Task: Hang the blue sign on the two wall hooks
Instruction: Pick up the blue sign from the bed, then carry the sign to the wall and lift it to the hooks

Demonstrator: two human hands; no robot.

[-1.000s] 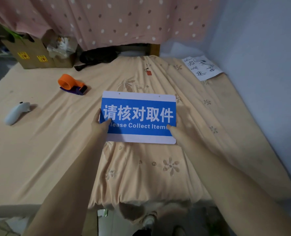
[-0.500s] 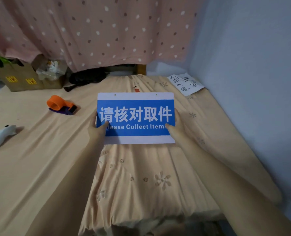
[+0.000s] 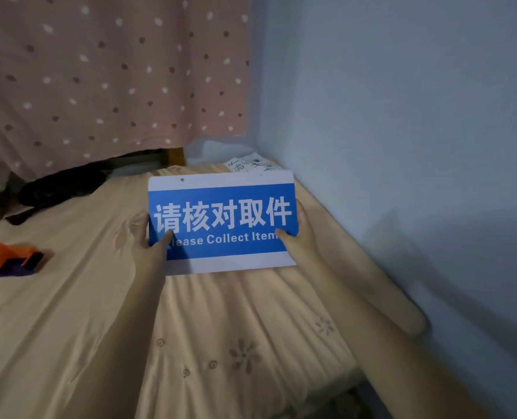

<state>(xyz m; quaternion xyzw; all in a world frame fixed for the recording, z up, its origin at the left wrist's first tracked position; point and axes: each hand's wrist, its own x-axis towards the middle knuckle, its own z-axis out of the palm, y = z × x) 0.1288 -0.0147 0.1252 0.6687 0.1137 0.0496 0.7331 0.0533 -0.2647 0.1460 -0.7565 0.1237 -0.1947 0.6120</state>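
Note:
The blue sign (image 3: pixel 222 222) is a flat rectangle with white bands along top and bottom, white Chinese characters and "Please Collect Items". It is held upright in the air above the bed, facing me. My left hand (image 3: pixel 151 243) grips its lower left edge, thumb on the front. My right hand (image 3: pixel 296 237) grips its lower right edge, thumb on the front. A small hole shows in the top white band near the left. No wall hooks are visible on the pale blue wall (image 3: pixel 402 131) to the right.
A bed with a peach flowered sheet (image 3: pixel 221 343) lies below. An orange tape dispenser (image 3: pixel 6 257) sits at the left. A black bag (image 3: pixel 60 186) and a paper with handwriting (image 3: pixel 251 164) lie at the far end. A pink dotted curtain (image 3: pixel 109 77) hangs behind.
Both hands have lifted the sign off the bed and carried it up and to the right, nearer the blue wall. My view has turned right and upward with it.

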